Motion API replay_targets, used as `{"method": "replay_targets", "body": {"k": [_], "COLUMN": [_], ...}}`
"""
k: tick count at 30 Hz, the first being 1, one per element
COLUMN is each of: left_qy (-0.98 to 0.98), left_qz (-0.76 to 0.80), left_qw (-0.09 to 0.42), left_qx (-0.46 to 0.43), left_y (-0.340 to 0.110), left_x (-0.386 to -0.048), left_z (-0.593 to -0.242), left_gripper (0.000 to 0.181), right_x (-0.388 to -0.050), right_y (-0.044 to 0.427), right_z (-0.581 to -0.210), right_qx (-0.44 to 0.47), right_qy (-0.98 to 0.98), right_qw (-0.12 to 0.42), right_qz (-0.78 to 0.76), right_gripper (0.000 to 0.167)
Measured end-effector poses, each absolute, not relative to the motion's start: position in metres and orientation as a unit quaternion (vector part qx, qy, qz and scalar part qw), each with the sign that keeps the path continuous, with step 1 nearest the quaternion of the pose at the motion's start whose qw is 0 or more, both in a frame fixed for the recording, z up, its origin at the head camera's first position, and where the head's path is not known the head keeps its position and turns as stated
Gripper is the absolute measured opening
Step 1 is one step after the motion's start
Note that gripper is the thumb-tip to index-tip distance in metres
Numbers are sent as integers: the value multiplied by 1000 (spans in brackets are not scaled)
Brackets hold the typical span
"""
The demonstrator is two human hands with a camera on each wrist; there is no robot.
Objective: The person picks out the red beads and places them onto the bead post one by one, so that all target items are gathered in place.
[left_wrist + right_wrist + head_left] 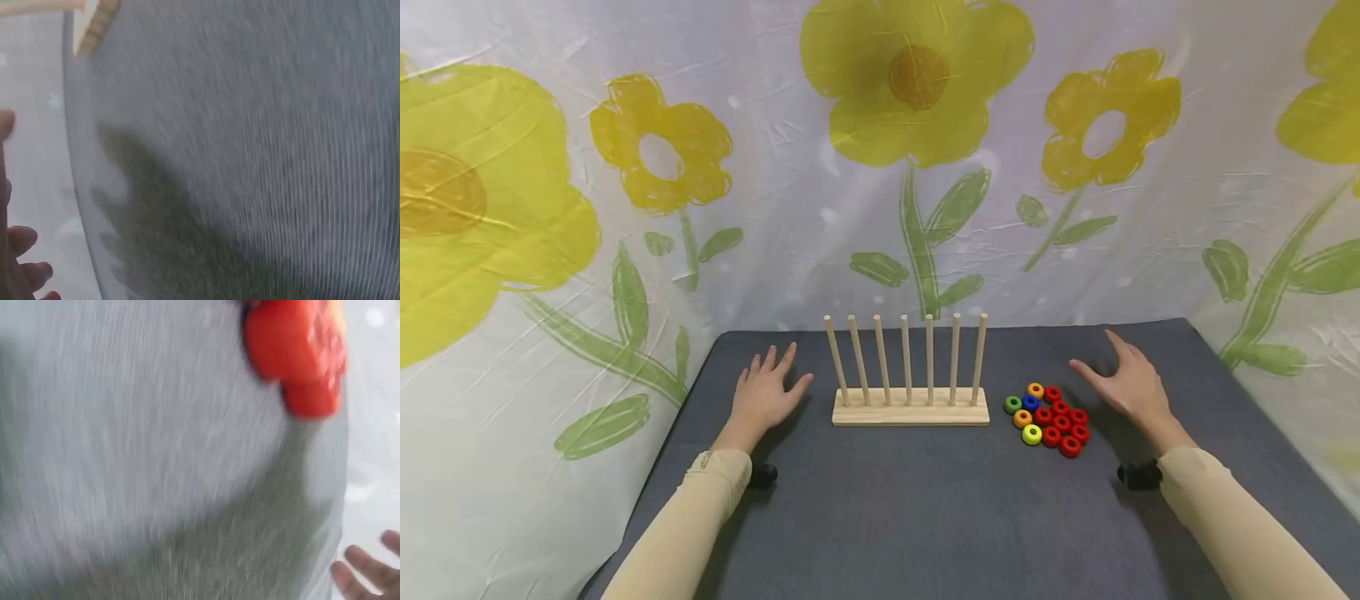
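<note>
A wooden rack (pixel 910 416) with several upright pegs stands on the table, its pegs bare. To its right lies a cluster of small rings, several of them red (pixel 1061 423), with orange (pixel 1022 419), one green (pixel 1012 405), one blue (pixel 1031 403) and one yellow (pixel 1032 434). My left hand (pixel 766 393) hovers left of the rack, fingers spread, holding nothing. Right of the rings is my right hand (pixel 1131 383), thumb apart from the fingers and nothing in its grasp. The right wrist view is blurred, with red rings (pixel 290 340) near its top.
A dark grey cloth (pixel 895 517) covers the table. Behind and beside it hangs a pale curtain (pixel 775 208) printed with yellow flowers. A dark wrist camera (pixel 763 476) sits under the left sleeve, and another (pixel 1139 476) under the right.
</note>
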State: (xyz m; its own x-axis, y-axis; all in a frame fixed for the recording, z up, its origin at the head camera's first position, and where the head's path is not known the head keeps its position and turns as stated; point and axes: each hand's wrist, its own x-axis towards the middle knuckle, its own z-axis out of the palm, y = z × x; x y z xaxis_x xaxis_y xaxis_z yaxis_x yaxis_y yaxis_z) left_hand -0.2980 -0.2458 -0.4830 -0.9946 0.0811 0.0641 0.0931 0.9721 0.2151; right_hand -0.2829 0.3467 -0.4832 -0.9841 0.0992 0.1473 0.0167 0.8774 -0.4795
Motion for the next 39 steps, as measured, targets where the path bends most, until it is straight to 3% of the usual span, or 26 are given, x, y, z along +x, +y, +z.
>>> {"method": "replay_targets", "body": {"k": [7, 25, 39], "left_qy": [-990, -965, -922], "left_qz": [-120, -251, -371], "left_qw": [32, 57, 102], "left_qx": [-66, -40, -31], "left_y": [-231, -219, -211], "left_x": [-288, -267, -262], "left_z": [-488, -509, -527], "left_gripper": [69, 66, 66], "right_x": [-269, -236, -221], "right_y": [331, 320, 315], "right_z": [-488, -491, -498], "right_qx": [-45, -67, -84], "right_qy": [-946, -910, -892], "right_qw": [54, 18, 32], "right_qz": [316, 410, 442], "right_gripper": [99, 90, 80]}}
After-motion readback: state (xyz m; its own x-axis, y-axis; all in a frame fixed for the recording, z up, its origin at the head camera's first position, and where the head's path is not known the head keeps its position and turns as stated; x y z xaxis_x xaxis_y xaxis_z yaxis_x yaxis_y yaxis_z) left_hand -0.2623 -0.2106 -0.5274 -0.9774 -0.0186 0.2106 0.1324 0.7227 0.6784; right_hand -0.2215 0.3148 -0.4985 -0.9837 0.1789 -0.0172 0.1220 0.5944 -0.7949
